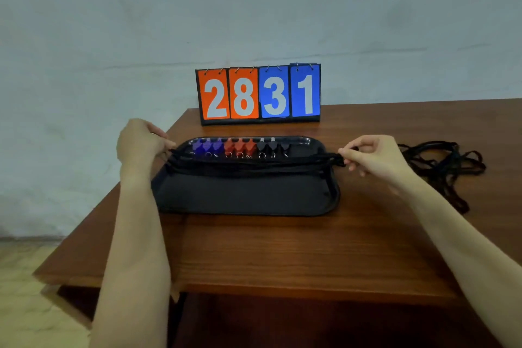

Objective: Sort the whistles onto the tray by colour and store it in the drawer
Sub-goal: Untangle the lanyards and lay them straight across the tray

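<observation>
A black tray [245, 198] lies on the wooden table. Along its far side stand three blue whistles [207, 146], three red whistles [239, 146] and three black whistles [272, 146], grouped by colour, each with a metal ring in front. A bundle of black lanyards [254, 161] is stretched straight across the tray just in front of the whistles. My left hand [139, 141] pinches the bundle's left end at the tray's left rim. My right hand [372, 154] pinches its right end beyond the right rim.
A flip scoreboard [259, 94] reading 28 and 31 stands behind the tray near the table's far edge. A loose tangle of more black lanyards [443, 167] lies on the table to the right. The table's left edge runs close to my left arm.
</observation>
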Motion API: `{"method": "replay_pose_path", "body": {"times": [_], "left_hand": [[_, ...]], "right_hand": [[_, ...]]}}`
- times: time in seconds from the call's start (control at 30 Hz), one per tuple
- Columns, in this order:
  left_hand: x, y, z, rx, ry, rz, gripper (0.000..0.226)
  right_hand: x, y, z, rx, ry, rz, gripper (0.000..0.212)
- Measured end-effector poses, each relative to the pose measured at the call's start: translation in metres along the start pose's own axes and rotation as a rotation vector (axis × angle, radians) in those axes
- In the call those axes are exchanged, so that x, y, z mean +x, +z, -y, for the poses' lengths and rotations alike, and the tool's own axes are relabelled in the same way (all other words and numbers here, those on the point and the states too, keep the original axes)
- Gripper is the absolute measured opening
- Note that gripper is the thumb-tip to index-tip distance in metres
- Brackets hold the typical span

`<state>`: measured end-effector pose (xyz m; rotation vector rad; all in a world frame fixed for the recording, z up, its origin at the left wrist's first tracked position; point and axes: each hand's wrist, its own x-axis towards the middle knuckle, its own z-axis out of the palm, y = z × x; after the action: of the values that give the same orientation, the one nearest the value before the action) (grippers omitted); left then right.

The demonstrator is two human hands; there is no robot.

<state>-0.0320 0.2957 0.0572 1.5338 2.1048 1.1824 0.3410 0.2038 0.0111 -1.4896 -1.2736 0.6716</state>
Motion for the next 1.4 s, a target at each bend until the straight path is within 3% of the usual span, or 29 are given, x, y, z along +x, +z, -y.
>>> {"method": "replay_pose_path", "body": {"times": [0.13, 0.3, 0.57, 0.93, 1.1, 1.2, 1.4], "left_hand": [[0.003, 0.002, 0.003, 0.125, -0.051, 0.046, 0.021], [-0.001, 0.009, 0.004, 0.241, -0.083, 0.055, 0.036], [0.0, 0.013, 0.006, 0.257, -0.13, 0.059, 0.032], [-0.004, 0.02, 0.011, 0.27, -0.063, 0.023, 0.028], [-0.001, 0.024, 0.007, 0.395, -0.097, -0.019, 0.046], [0.004, 0.031, 0.004, 0.345, -0.001, -0.049, 0.036], [-0.022, 0.065, -0.03, 0.055, 0.414, 0.248, 0.029]], "right_hand": [[-0.001, 0.007, -0.002, -0.128, -0.078, 0.006, 0.007], [-0.002, 0.015, -0.004, -0.232, -0.154, 0.031, 0.008], [0.0, 0.018, -0.009, -0.314, -0.193, -0.029, 0.013], [0.001, 0.021, -0.014, -0.461, -0.228, -0.027, 0.012], [0.001, 0.018, -0.016, -0.578, -0.247, -0.043, 0.021], [0.0, 0.01, -0.011, -0.65, -0.215, -0.077, 0.029], [0.01, -0.041, -0.017, -0.563, -0.076, -0.306, 0.016]]}}
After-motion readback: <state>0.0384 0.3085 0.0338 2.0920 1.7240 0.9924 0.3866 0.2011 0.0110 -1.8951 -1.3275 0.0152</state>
